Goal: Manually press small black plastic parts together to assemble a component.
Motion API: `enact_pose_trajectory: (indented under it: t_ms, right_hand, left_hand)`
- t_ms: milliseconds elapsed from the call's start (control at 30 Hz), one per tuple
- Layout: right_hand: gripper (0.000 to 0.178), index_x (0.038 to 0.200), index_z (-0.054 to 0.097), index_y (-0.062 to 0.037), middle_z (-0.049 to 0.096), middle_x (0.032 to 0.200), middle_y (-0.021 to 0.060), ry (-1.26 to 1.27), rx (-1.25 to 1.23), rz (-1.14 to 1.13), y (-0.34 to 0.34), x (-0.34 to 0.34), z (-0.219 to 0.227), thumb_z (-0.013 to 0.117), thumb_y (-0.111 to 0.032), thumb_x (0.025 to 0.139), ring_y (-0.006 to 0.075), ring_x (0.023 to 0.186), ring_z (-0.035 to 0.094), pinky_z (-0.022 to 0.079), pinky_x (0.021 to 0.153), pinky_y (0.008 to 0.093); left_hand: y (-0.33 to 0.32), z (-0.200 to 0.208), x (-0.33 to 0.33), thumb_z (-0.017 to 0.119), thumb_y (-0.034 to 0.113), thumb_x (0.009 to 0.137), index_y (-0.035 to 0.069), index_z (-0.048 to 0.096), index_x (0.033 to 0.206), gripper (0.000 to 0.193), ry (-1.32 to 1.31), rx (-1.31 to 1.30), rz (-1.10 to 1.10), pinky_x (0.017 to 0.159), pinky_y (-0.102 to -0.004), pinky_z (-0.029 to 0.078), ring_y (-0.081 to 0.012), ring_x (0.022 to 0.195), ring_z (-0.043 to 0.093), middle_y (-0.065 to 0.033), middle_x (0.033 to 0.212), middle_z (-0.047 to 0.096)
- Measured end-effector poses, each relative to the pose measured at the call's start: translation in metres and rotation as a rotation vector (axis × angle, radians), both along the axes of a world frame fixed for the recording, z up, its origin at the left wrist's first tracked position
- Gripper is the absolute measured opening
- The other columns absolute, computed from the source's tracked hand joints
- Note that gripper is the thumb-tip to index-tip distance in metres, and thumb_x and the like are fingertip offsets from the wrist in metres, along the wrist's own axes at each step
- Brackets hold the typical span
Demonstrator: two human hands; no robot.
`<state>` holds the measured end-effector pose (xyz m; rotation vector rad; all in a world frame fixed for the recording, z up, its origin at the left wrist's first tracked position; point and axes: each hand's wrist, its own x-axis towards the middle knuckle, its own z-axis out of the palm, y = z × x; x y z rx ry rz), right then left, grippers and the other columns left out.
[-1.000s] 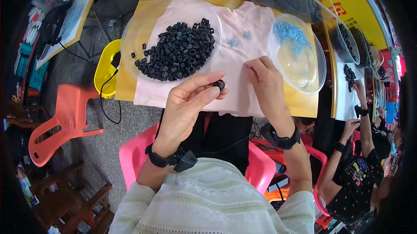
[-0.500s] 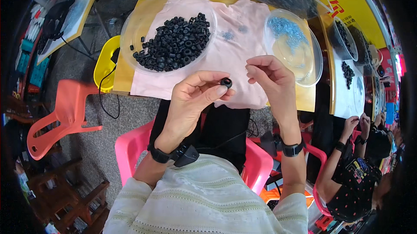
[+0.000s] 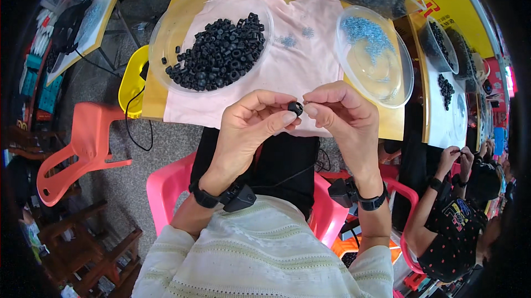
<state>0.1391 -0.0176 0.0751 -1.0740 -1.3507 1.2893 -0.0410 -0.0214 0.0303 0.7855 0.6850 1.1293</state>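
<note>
Since half a second ago, the right hand (image 3: 345, 114) has moved inward, so that its fingertips now meet the black ring-shaped piece (image 3: 295, 109) in the left hand (image 3: 246, 121). Left hand: thumb and fingers pinching the piece, its opening turned partly toward the right hand. Right hand: thumb and forefinger drawn close together at the edge of the piece; whether a tiny bit is gripped between them cannot be told. Both hands are above the near edge of a pink cloth (image 3: 310, 71) laid over the yellow worktop (image 3: 391, 122).

Ahead of the left hand and slightly outward stands a round clear tray (image 3: 172, 29), bearing a heap of black pieces (image 3: 221, 54). Ahead of the right hand and outward is a clear oval container (image 3: 381, 74) with small blue bits (image 3: 369, 38) gathered mostly toward its far side. Between these two, straight ahead of the hands, two small blue clusters (image 3: 287, 40) lie on the cloth. Well outward of the left hand is a yellow bin (image 3: 131, 85); well outward of the right, a co-worker (image 3: 451, 226) is seated with hands raised close together
</note>
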Motion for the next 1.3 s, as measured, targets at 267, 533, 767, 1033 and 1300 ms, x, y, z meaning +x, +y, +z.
enact_pose_trajectory:
  t_ms: [267,533,767,1033,1300]
  right_hand:
    - [0.011,0.098,0.064,0.0020,0.066,0.092,0.0065,-0.061,0.089,-0.006,0.007,-0.001,-0.010,0.067,0.002,0.087,0.0112,0.080,0.066,0.052,0.069,0.0224]
    - [0.019,0.100,0.068,-0.0019,0.064,0.089,0.0107,-0.579,0.502,-0.092,0.013,-0.008,-0.016,0.071,0.000,0.081,0.0216,0.077,0.065,0.053,0.065,0.0281]
    - [0.014,0.096,0.068,-0.0029,0.062,0.084,0.0118,-0.669,0.423,0.057,0.052,-0.007,0.006,0.069,-0.007,0.083,0.0254,0.071,0.063,0.050,0.059,0.0337]
    - [0.007,0.082,0.066,-0.0027,0.062,0.083,0.0125,-0.939,0.649,0.083,0.153,-0.049,-0.002,0.064,-0.009,0.080,0.0326,0.081,0.063,0.050,0.068,0.0416]
    - [0.005,0.077,0.067,-0.0070,0.062,0.085,0.0074,-1.189,0.908,0.261,0.194,-0.081,-0.041,0.061,-0.006,0.075,0.0255,0.090,0.062,0.053,0.074,0.0365]
  left_hand:
    - [0.007,-0.001,0.002,0.064,0.002,0.090,-0.004,0.060,0.113,0.024,-0.041,-0.069,-0.029,0.082,-0.0290,0.055,-0.0170,0.090,0.067,-0.0109,0.101,0.067]
    - [0.021,-0.021,0.006,0.062,0.004,0.093,-0.003,0.060,0.114,0.023,-0.198,-0.141,-0.043,0.084,-0.0292,0.053,-0.0164,0.091,0.065,-0.0105,0.103,0.066]
    - [0.036,-0.044,0.001,0.062,0.004,0.092,-0.003,0.061,0.112,0.021,-0.326,-0.188,-0.131,0.083,-0.0286,0.051,-0.0151,0.089,0.064,-0.0095,0.100,0.066]
    - [0.040,-0.042,-0.004,0.067,0.007,0.089,-0.003,0.062,0.111,0.024,-0.246,-0.242,-0.336,0.080,-0.0283,0.054,-0.0135,0.084,0.065,-0.0076,0.097,0.067]
    - [0.038,-0.052,-0.006,0.068,0.010,0.089,0.000,0.062,0.111,0.025,-0.305,-0.190,-0.411,0.080,-0.0263,0.054,-0.0134,0.086,0.066,-0.0056,0.098,0.066]
